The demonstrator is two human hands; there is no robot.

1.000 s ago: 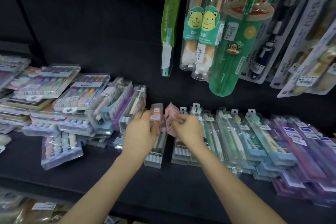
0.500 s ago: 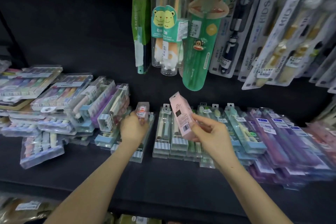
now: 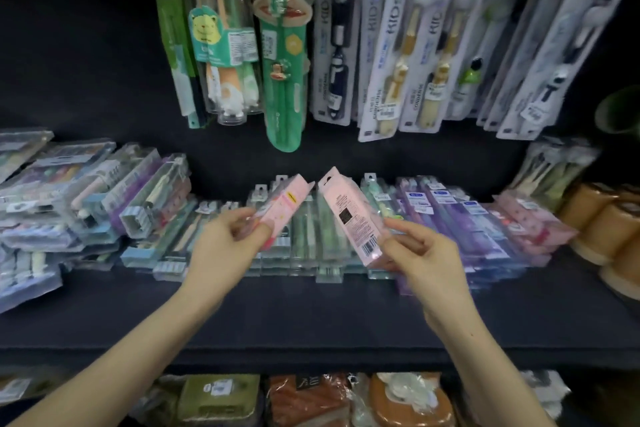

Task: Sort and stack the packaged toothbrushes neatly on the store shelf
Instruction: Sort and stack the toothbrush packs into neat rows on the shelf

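pink boxes (image 3: 349, 215) over clear packs (image 3: 304, 243), monkey pack (image 3: 282, 87) above

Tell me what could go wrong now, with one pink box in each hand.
The left hand and right hand pinch the left pink box and right pink box near their lower ends; either might slip onto the clear packs below.
The pink stack lies far right; reaching there could brush the purple packs.

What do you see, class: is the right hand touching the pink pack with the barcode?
Touching. The head view shows the right hand pinching the pink pack at its lower end, beside the barcode.
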